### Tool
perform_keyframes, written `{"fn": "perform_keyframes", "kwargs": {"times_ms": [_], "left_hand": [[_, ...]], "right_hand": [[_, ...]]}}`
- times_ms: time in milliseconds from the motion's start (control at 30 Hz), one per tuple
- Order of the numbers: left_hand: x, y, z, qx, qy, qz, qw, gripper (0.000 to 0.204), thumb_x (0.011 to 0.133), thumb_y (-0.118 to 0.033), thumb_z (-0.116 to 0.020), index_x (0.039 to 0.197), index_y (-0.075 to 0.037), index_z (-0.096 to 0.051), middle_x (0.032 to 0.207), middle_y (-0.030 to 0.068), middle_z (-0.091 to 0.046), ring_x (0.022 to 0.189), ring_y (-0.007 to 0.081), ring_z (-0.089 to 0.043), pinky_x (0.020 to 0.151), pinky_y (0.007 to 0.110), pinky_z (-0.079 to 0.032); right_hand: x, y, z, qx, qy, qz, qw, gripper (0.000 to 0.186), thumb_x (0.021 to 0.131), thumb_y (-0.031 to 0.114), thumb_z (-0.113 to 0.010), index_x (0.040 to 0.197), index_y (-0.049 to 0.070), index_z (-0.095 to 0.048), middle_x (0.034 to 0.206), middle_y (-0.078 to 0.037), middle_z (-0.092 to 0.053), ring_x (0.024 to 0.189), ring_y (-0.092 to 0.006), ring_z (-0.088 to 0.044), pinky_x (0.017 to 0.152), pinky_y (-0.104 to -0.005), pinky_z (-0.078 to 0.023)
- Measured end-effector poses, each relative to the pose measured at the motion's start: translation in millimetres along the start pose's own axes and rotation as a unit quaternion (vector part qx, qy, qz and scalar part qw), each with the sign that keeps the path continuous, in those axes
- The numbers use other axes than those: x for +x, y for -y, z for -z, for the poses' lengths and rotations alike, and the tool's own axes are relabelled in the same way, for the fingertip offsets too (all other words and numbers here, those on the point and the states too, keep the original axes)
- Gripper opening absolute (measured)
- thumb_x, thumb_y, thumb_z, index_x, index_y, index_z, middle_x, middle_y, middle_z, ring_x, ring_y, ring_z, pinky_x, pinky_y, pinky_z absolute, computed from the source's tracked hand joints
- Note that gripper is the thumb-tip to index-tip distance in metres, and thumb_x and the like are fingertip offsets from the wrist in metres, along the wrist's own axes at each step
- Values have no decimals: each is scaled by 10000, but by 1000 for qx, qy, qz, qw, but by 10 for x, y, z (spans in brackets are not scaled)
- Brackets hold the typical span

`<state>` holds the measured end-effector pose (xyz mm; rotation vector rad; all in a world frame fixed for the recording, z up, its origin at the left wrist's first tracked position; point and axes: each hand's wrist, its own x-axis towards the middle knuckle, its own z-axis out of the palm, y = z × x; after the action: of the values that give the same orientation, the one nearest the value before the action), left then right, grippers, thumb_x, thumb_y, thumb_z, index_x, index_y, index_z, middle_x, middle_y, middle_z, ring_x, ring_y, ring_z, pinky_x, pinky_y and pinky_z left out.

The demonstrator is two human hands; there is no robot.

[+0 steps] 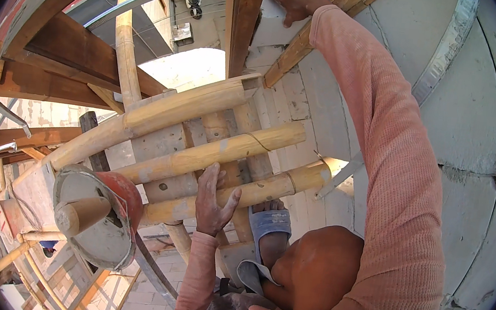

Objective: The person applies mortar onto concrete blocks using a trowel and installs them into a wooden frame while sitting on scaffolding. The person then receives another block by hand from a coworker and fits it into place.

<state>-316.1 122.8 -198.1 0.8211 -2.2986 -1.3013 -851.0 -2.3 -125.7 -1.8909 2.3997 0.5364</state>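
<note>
My left hand, dusted pale, has its fingers stretched over a bamboo pole on the platform, beside a second parallel pole. Up at the top, my right hand reaches out with fingers spread, resting on a pale block between a wooden post and a slanted timber. Left of my left hand is a red bucket, crusted grey, with a wooden cylindrical piece across its mouth. My foot in a blue sandal stands below the poles.
Dark timber beams, an upright bamboo pole and metal bars surround the platform's left. A pale block wall with a metal strip fills the right. Lower levels with more bamboo show through openings, with a small blue-clad figure.
</note>
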Motion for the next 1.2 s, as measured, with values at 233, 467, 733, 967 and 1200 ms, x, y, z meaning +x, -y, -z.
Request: {"fn": "perform_keyframes", "kwargs": {"times_ms": [233, 467, 733, 967, 1200], "left_hand": [[21, -15, -17, -5, 15, 19, 1000, 782, 909, -260, -794, 1541, -15, -405, 1473, 220, -448, 1200, 307, -635, 980, 407, -570], [-28, -17, 39, 21, -1, 31, 999, 784, 923, -305, -776, 1548, -17, -402, 1500, 220, -397, 1217, 324, -620, 1000, 415, -564], [-48, -17, -57, -21, -10, 48, 999, 777, 934, -335, -760, 1548, -19, -403, 1499, 217, -393, 1254, 337, -593, 1011, 430, -564], [-63, -90, -64, -36, -37, 60, 997, 780, 966, -319, -725, 1577, -23, -341, 1509, 208, -382, 1281, 330, -573, 1084, 454, -498], [-25, -189, -86, -60, -36, 85, 994, 798, 967, -308, -724, 1588, -18, -316, 1510, 205, -364, 1306, 332, -551, 1107, 454, -475]], "right_hand": [[170, 113, -104, 22, -16, 5, 1000, 1193, 579, 331, -919, 1586, 158, -303, 1428, -50, -492, 1355, -353, -460, 1027, -585, -515], [56, 211, 140, 54, -43, 16, 997, 1001, 727, 354, -861, 1562, 86, -380, 1469, -107, -540, 1345, -350, -517, 1090, -450, -470], [-38, 151, 1, 88, -32, -10, 996, 1105, 677, 306, -903, 1601, 196, -308, 1563, -36, -427, 1457, -338, -377, 1091, -632, -412], [144, 223, -252, 126, -60, -47, 989, 1151, 651, 291, -922, 1609, 217, -288, 1603, -30, -383, 1504, -331, -327, 1107, -680, -378], [417, -666, -1063, 146, -210, 199, 946, 1063, 670, 343, -896, 1551, 47, -380, 1539, -166, -477, 1424, -331, -459, 1160, -450, -385]]}}
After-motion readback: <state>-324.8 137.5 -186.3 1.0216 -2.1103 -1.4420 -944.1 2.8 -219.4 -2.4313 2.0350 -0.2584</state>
